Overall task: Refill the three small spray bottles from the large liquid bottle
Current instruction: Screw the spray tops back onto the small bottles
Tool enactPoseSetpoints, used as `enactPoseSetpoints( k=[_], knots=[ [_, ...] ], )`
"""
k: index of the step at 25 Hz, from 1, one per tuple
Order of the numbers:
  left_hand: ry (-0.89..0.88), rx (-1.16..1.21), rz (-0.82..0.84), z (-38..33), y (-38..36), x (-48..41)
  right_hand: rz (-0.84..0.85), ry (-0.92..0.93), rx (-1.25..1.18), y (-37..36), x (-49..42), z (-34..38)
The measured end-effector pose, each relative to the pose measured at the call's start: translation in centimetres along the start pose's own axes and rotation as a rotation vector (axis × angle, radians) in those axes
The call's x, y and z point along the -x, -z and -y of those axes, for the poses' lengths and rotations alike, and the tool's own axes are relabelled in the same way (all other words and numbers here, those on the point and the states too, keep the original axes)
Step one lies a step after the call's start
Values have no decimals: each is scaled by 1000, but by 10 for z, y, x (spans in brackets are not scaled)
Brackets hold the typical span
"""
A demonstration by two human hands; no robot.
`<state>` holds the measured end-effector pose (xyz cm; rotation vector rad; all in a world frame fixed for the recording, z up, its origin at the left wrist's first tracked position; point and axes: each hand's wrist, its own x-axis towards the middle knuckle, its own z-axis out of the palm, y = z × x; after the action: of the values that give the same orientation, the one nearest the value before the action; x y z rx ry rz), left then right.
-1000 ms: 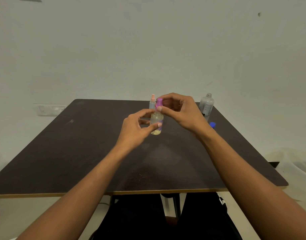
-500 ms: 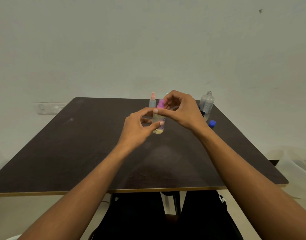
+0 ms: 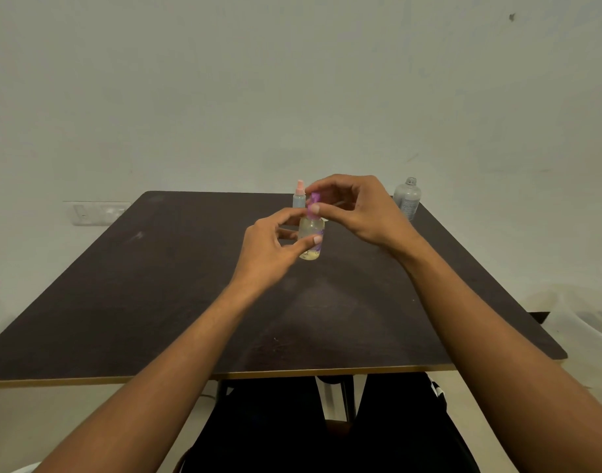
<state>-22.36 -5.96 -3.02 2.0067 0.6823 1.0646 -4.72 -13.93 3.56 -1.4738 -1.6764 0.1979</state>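
A small clear spray bottle [image 3: 310, 237] with pale liquid stands near the middle of the dark table [image 3: 156, 285]. My left hand [image 3: 272, 247] grips its body with thumb and fingers. My right hand [image 3: 357, 213] pinches its purple spray top [image 3: 314, 201] from above. Behind them stands a second small spray bottle with a pink top [image 3: 299, 196]. The large liquid bottle [image 3: 407, 199], grey and with no cap on, stands at the table's far right edge. A third small bottle is hidden from me.
A white wall rises right behind the table, with a switch plate [image 3: 95, 213] at the left. A pale plastic container [image 3: 586, 322] sits on the floor to the right. My dark-clothed legs [image 3: 327, 431] are under the table's near edge.
My right hand has shifted its fingers around the purple top, and the blue cap beside the large bottle is now hidden behind my right wrist. The bottle stays in place.
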Motion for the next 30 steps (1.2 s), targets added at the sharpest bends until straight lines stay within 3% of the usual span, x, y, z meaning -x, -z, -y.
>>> enactPoseSetpoints(
  k=[4,7,10,16,22,30],
  knots=[
    [11,-1,4,0,-2,2,-91,-41,53,-10,0,1],
    [12,10,0,1,0,0,79,-47,-167,-2,1,1],
    [19,-1,3,2,1,-1,191,-2,-186,11,1,-2],
    [15,-12,6,2,-3,1,-84,-47,-22,-2,-1,-3],
    [28,4,-1,2,0,-1,167,-44,-152,7,2,-3],
    [60,-21,11,7,0,3,21,-69,-126,-12,5,-9]
  ],
)
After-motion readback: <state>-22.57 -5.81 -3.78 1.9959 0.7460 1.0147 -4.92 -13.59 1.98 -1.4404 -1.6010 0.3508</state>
